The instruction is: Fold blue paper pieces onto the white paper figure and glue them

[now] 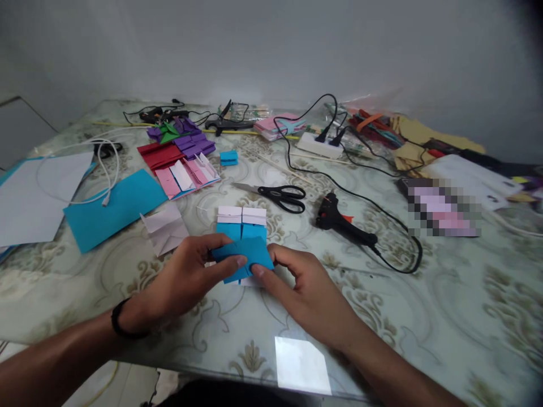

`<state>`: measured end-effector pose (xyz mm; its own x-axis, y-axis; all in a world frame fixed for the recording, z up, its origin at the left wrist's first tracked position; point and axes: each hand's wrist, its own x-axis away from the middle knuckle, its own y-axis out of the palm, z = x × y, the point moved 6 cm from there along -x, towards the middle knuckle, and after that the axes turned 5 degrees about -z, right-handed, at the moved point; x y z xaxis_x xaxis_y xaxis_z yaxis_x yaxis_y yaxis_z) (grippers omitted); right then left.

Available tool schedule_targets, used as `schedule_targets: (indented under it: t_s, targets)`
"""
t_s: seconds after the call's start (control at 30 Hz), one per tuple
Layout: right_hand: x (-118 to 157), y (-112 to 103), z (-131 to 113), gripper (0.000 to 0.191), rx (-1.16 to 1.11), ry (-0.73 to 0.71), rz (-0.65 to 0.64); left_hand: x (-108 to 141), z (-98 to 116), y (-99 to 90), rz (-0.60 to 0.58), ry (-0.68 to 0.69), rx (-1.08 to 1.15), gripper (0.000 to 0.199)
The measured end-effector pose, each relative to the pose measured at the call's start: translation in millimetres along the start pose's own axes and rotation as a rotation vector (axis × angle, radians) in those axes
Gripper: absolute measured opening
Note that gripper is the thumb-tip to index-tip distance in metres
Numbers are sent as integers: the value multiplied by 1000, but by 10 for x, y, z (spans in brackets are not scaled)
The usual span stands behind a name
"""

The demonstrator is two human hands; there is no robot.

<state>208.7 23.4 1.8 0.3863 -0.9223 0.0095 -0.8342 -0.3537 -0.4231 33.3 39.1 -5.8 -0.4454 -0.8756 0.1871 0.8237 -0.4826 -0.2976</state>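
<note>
Between my two hands is a folded blue paper piece (242,252), pinched at both sides with the thumbs on top. My left hand (197,271), with a black band at the wrist, grips its left end. The right end is in my right hand (299,277). Just behind and beneath it lies a blue and white folded paper (241,217) with a slit down its middle; its lower part is mostly hidden. Black-handled scissors (282,198) rest beyond the hands, and a black glue gun (343,220) lies to the right.
Pink, red and purple folded papers (186,175), a blue sheet (116,209) and white sheets (46,192) lie to the left. A white power strip (320,145) with black cables stands at the back. A phone (441,209) is at the right.
</note>
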Motion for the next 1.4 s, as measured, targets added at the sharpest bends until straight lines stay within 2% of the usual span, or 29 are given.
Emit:
schedule_targets:
  t_s: [0.2,0.47,0.6,0.77,0.93,1.1,1.3,1.4]
  targets:
    - [7,14,-10,27,8,4,-33,11,50,7,-15,5,-1,31]
    - [8,-14,-12,19,-35,-32,34,13,85,51,-78,16,-127,23]
    - [16,-14,-65,15,21,-93,29,29,133,68,-62,62,-240,19]
    - [27,-84,-73,6,54,-105,97,64,148,0,40,107,-309,28]
    - [40,-100,-103,6,96,-193,106,67,146,10,10,129,-348,23]
    - [33,-119,-23,8,-40,-101,131,90,195,-9,75,167,-314,20]
    - [41,-108,-49,9,11,-104,135,60,92,19,-19,54,-248,25]
    - [33,-106,-31,13,-28,-63,136,46,80,7,-12,55,-218,27]
